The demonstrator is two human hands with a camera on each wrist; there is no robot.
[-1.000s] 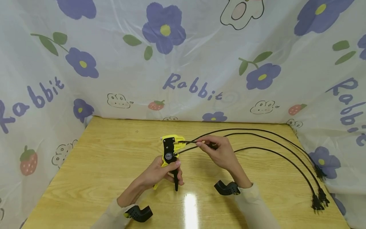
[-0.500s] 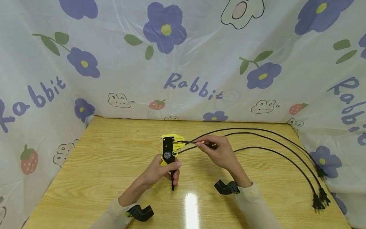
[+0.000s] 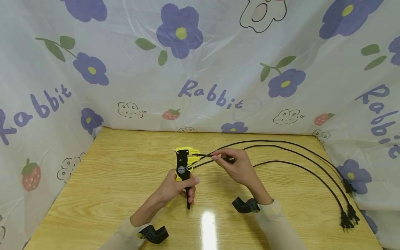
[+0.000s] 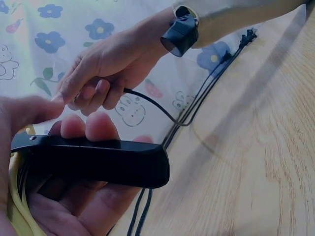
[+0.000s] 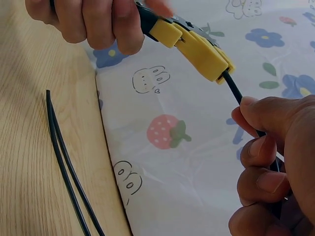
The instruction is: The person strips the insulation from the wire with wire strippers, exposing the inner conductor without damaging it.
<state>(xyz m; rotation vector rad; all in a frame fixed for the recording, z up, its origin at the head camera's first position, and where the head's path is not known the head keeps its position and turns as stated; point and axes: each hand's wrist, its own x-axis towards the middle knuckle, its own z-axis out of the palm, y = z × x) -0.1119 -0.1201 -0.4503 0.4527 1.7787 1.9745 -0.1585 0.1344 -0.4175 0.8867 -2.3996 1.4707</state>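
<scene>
My left hand point(image 3: 175, 185) grips a yellow and black wire stripper point(image 3: 182, 159), held upright with its head at the top. In the left wrist view, its black handle point(image 4: 93, 162) crosses the curled fingers. A black power cord point(image 5: 232, 87) runs into the yellow nose of the stripper; its end is hidden there. To the right, my right hand point(image 3: 239, 166) pinches this cord between thumb and forefinger, a short way from the nose. The other right-hand fingers point(image 5: 261, 187) curl around the cord in the right wrist view.
Two more cords point(image 5: 61, 152) lie on the wooden table point(image 3: 125, 166), their cut ends near the stripper. Several plugs point(image 3: 347, 219) rest at the table's right side. A flower-printed curtain point(image 3: 209, 69) stands behind and on both sides.
The wire stripper has shifted slightly left, and its black handle has drawn a little closer to the yellow one. My right hand has moved slightly left, still pinching the cord.
</scene>
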